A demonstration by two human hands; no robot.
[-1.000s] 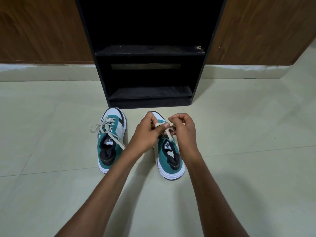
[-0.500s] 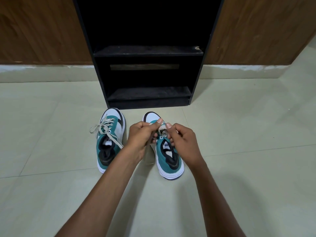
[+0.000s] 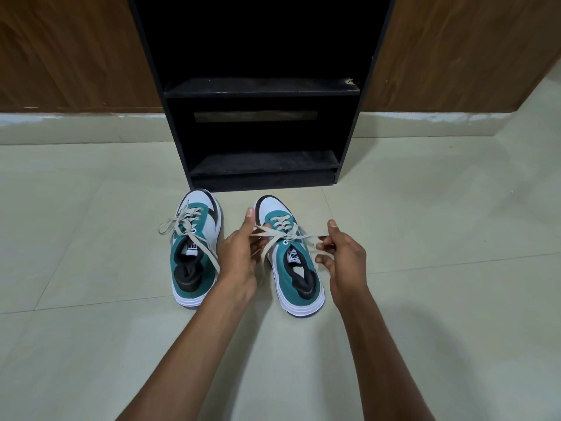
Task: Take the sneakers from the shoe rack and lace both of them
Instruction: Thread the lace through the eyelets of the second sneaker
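- Sneakers, two of them, stand side by side on a pale tiled floor [image 3: 91, 238], toes pointing away from the viewer toward a black shoe rack [image 3: 261, 95].
- Both shoes share one look: teal upper, white toe cap, black trim curving along the side, dark padded collar, thick white ribbed sole, and a white tongue label whose print is too small to read.
- The left sneaker [image 3: 194, 262] has beige laces crossed up its front; loose ends splay outward to the left, and one long flat end trails back across the collar toward the heel.
- The right sneaker [image 3: 296, 268] is laced in the same beige, with the crossings gathered into a knot-like bunch near the top eyelets.
- The left hand [image 3: 239, 253] sits between the two shoes, thumb raised, fingertips pinching one lace end [image 3: 264, 235] of the right sneaker and drawing it out to the left.
- The right hand [image 3: 343, 253] is just beside the right sneaker's outer edge, curled fingers grasping the other lace end [image 3: 309, 237], stretched out to the right.
- The rack's two visible shelves hold nothing that can be seen; wood-grain wall panels [image 3: 69, 50] flank it.
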